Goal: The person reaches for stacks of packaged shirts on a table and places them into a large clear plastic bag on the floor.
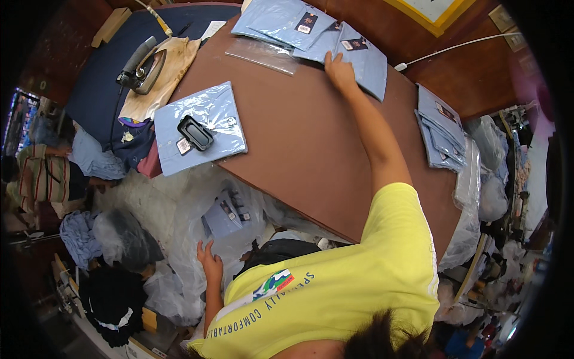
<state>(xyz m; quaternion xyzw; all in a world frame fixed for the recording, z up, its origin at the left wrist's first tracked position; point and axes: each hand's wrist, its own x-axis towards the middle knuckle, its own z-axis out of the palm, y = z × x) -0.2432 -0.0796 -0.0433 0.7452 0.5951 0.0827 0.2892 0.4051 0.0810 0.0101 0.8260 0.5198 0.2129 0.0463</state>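
Note:
My right hand (341,73) reaches across the brown table and touches a folded light-blue shirt (369,67) in clear plastic, near its left edge. Its visible fingertips are a little apart; any grip under the plastic is hidden. More bagged blue shirts (281,24) overlap to the left of this one, along the far edge. My left hand (210,263) hangs low beside the table, open, fingers spread, holding nothing. Beyond it, bagged shirts (221,216) lie in a large clear plastic bag. Another bagged shirt (173,143) rests at the table's left edge with a black tray-like object (196,133) on it.
An iron (149,69) stands on a tan cloth at the left, its cord trailing down. An empty clear sleeve (261,55) lies near the far shirts. A stack of folded shirts (439,127) sits at the right edge. A co-worker's striped top (45,173) shows at far left.

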